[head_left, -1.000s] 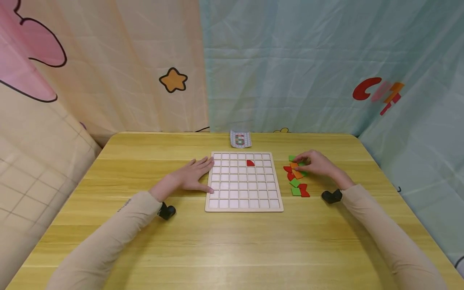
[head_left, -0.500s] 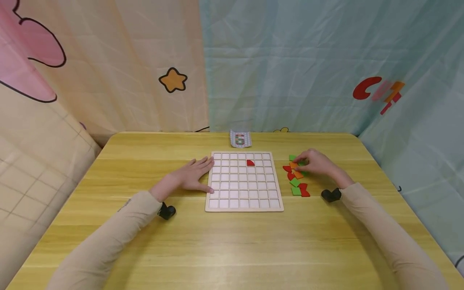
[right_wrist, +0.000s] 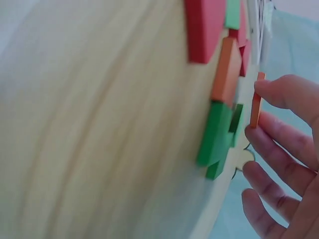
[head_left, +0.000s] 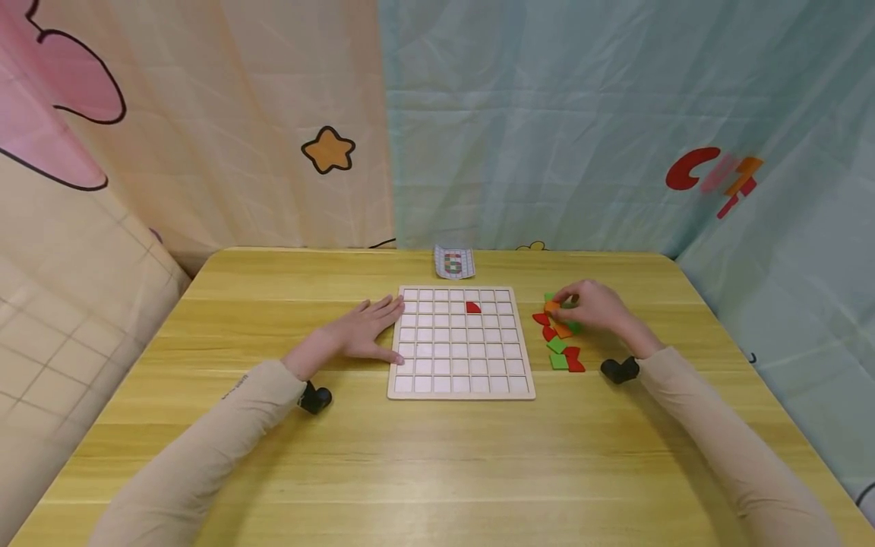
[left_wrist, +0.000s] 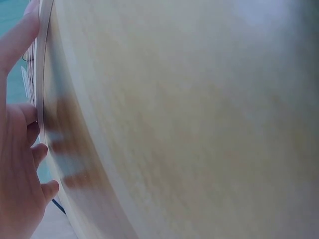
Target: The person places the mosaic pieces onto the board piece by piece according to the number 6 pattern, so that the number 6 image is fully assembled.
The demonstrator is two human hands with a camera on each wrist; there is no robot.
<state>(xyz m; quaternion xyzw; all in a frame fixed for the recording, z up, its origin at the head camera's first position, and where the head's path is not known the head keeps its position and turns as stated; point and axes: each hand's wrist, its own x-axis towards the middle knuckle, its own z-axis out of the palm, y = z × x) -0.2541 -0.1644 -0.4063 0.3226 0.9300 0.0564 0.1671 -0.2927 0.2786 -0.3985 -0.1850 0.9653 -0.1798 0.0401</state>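
My right hand (head_left: 593, 305) pinches an orange tile (right_wrist: 256, 102) between thumb and fingers; the right wrist view shows it raised off the table. Below lie loose tiles: another orange tile (right_wrist: 227, 69), dark green tiles (right_wrist: 214, 132), a bright green square (head_left: 558, 362) and red pieces (head_left: 574, 359). My fingers hide part of the pile in the head view. My left hand (head_left: 365, 330) lies spread, with fingertips and thumb on the left edge of a white gridded board (head_left: 441, 350). One red quarter-round tile (head_left: 473, 308) sits in a cell near the board's upper right.
Behind the board a small creased paper card (head_left: 454, 263) with a coloured grid pattern lies on the wooden table (head_left: 437, 471). Printed curtains (head_left: 574, 137) hang at the back and sides.
My right hand has lifted the orange tile from the pile and shifted slightly left. The left hand and the board stay in place.
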